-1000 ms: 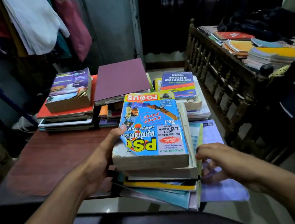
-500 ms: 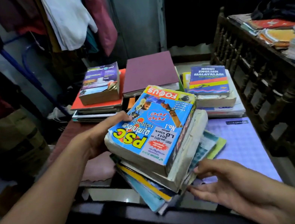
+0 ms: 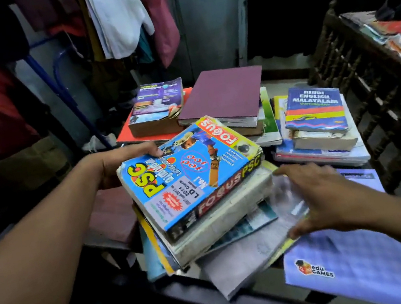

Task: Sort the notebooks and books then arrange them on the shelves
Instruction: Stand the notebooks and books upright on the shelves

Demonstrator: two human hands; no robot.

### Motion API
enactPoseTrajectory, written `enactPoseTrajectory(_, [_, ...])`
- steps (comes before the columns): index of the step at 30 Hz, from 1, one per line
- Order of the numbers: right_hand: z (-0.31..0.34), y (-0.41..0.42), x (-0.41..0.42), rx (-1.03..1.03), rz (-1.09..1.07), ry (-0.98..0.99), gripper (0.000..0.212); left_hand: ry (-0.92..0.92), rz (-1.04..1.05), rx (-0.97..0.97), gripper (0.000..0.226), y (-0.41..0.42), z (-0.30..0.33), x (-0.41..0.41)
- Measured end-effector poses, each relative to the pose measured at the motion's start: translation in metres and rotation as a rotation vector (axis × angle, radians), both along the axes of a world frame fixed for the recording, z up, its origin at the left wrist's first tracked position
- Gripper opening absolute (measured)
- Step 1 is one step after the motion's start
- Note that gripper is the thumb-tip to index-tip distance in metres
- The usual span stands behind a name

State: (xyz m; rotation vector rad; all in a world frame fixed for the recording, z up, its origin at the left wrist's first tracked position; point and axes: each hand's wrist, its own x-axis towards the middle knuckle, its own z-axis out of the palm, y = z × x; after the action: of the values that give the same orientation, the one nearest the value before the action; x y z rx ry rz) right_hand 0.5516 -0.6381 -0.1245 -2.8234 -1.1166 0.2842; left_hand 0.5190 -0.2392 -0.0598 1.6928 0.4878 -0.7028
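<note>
Head view: the left hand (image 3: 119, 166) grips the far edge of a blue book (image 3: 192, 172) topping a stack on the desk (image 3: 109, 216); the right hand (image 3: 320, 197), fingers spread, rests on loose notebooks (image 3: 252, 252) beneath.

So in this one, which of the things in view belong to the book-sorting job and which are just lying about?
Part of the job:
- blue PSC Focus book, gripped at its far corner by the left hand
- stack under it
- right hand, at the loose sheets beside the stack
- maroon book
- Hindi-English-Malayalam dictionary
- edu GAMES notebook

Lying about:
- hanging clothes
- wooden railing
</note>
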Motion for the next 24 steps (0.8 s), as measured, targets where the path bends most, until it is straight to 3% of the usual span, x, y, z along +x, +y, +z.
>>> enactPoseTrajectory(3, [-0.006,0.001,0.005,0.071,-0.057,0.137,0.129,-0.016,0.055,-0.026,0.078,0.014,-0.006,-0.005])
enactPoseTrajectory(7, [-0.013,0.011,0.002,0.050,0.017,0.071,0.128,-0.105,0.156,0.017,0.064,0.014,-0.001,-0.017])
enactPoseTrajectory(10, [-0.016,0.028,-0.008,0.027,0.024,0.012,0.129,-0.297,0.303,0.108,0.073,0.034,0.003,-0.029])
enactPoseTrajectory(12, [-0.023,0.040,-0.016,0.067,0.017,-0.054,0.121,-0.374,0.407,0.198,0.079,0.050,0.000,-0.043])
enactPoseTrajectory(15, [-0.031,0.068,-0.032,0.097,0.044,-0.127,0.103,-0.405,0.667,0.383,0.065,0.069,-0.019,-0.069])
enactPoseTrajectory(17, [-0.029,0.090,-0.045,0.074,0.035,-0.111,0.098,-0.396,0.732,0.317,0.068,0.071,-0.035,-0.088])
enactPoseTrajectory(19, [-0.028,0.112,-0.054,0.073,0.024,-0.081,0.098,-0.361,0.662,0.165,0.077,0.064,-0.042,-0.099])
enactPoseTrajectory(24, [-0.010,0.148,-0.051,0.002,0.082,0.012,0.103,-0.392,0.599,0.104,0.051,0.044,-0.028,-0.095])
